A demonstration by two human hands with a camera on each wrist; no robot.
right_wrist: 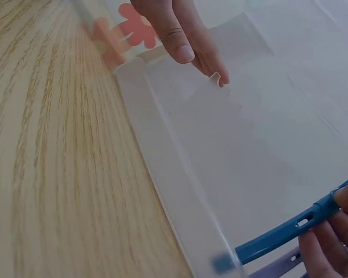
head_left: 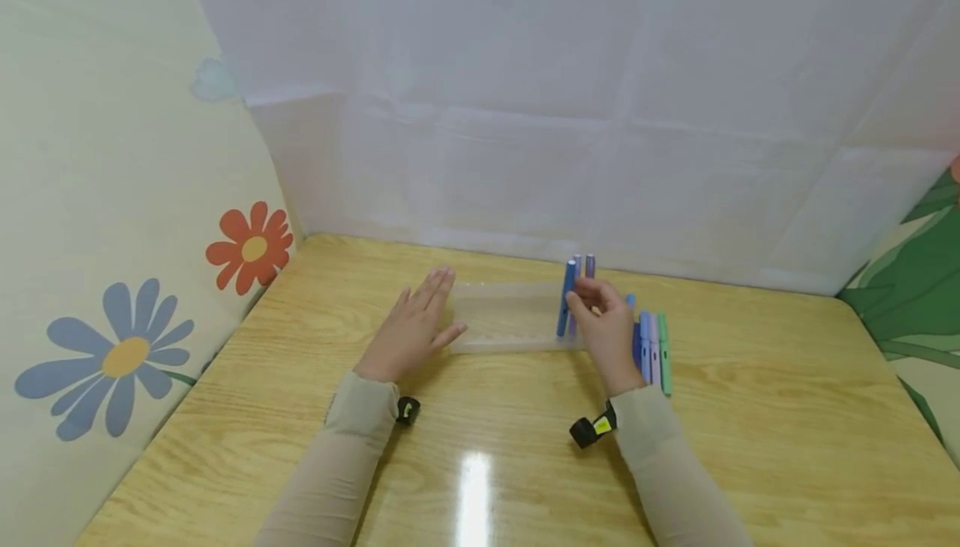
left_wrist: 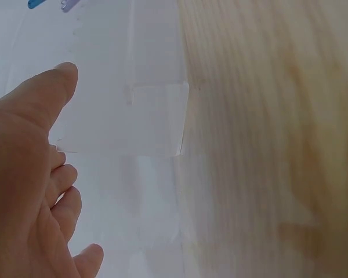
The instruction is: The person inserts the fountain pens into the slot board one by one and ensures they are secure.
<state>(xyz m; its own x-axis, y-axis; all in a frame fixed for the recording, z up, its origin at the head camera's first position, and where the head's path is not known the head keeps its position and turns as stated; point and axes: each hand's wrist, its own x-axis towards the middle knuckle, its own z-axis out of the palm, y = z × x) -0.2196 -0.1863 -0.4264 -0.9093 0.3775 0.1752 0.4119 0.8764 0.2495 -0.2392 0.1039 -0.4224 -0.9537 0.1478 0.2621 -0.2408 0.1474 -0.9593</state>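
The right hand (head_left: 609, 334) pinches a blue, slim plastic pen (head_left: 566, 301) between thumb and fingers, at the right part of a long, low, translucent plastic rack (head_left: 506, 313). The left hand (head_left: 411, 326) lies at the rack's left end, its fingers extended and its thumb spread apart toward the rack; whether it presses on the plastic I cannot tell. The rack thus sits between the two hands.

The blue pen leans slightly, its pale-tipped end up. In the right wrist view its lower end shows blurred through the rack's front lip, and a small oval slot pierces its barrel. Just beside it, two purple pens (head_left: 590, 263) stand in the rack, partly covered by the right hand.

The rack is clear to milky, with a smooth, straight front lip and squared corners. Right of it, near the right wrist, a row of smooth capped pens lies side by side, among them a lilac pen (head_left: 655, 351) and a green pen (head_left: 664, 355).

Everything rests on a glossy, yellowish wood-grain table (head_left: 480, 414), before a creased white cloth (head_left: 487, 72).
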